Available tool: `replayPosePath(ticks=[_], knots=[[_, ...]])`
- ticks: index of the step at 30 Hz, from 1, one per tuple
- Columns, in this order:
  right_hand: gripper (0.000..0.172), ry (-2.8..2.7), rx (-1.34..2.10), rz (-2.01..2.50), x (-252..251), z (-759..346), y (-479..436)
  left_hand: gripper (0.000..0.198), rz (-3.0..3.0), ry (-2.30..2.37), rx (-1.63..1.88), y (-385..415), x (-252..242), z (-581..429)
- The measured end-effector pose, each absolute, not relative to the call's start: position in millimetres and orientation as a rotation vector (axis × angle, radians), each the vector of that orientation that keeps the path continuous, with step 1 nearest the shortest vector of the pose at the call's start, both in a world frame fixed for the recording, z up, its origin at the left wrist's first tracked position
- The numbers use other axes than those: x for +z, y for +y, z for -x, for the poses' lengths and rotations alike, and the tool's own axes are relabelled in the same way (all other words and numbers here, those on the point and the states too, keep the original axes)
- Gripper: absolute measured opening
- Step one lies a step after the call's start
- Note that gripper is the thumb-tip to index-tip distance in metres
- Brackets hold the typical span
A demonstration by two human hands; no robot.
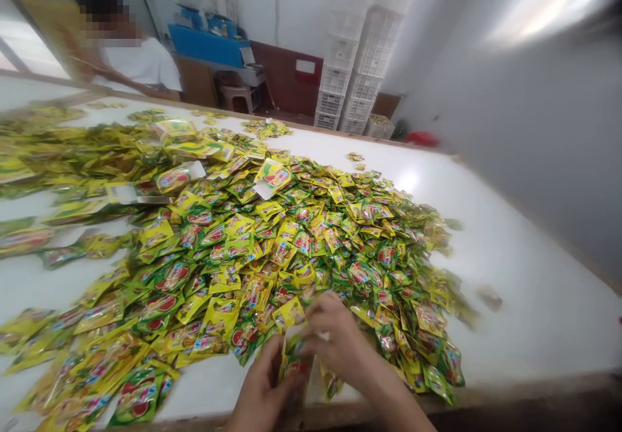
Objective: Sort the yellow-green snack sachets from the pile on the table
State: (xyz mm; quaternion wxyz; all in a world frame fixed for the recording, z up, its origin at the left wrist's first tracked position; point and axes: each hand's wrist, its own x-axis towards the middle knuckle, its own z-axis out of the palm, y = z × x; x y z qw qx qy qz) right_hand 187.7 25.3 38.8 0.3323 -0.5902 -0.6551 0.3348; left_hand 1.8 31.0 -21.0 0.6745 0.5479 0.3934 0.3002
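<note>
At the table's near edge my left hand (262, 380) grips a small carton (294, 366) from its left side, thumb and fingers around it. My right hand (333, 335) is bent over the carton's top, its fingers curled together beside a pale flap. Whatever the right fingertips pinch is blurred and partly hidden. Just beyond both hands spreads a large heap of small yellow and green packets (291, 244) with red fruit pictures. A few printed cartons lie on the heap, among them one with a white flap (273, 178) and another (179, 176) farther left.
The white table (525, 302) has a raised wooden edge. More packets (72, 147) spread along its left side. Across the table is a person in a white shirt (138, 66). Stacked white crates (335, 82), a stool (236, 92) and a blue-covered desk (208, 46) stand behind.
</note>
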Motion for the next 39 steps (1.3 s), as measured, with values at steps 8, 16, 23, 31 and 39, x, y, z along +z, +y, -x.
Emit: replayPosePath(ticks=[8, 16, 23, 31, 39], knots=[[0.011, -1.331, 1.009, 1.403, 23.5, -179.6, -3.0, 0.044, -1.180, 0.941, 0.575, 28.2, -14.1, 7.1], [0.032, -0.552, 1.590, 1.105, -9.8, -175.0, -21.2, 0.033, -0.815, 0.950, 0.515, 37.9, 16.3, 16.5], [0.027, -0.561, 1.523, 1.116, -3.5, -165.7, -12.8, 0.020, -0.967, 1.062, 0.536, 40.1, 23.1, 12.7], [0.015, -1.037, 1.132, 1.344, 8.1, -160.2, 5.0, 0.029, -1.154, 1.136, 0.657, 48.0, -0.6, 18.4], [0.030, -0.715, 1.407, 1.352, 2.2, -164.1, 7.1, 0.030, -1.218, 1.112, 0.684, 49.1, 3.2, 13.1]])
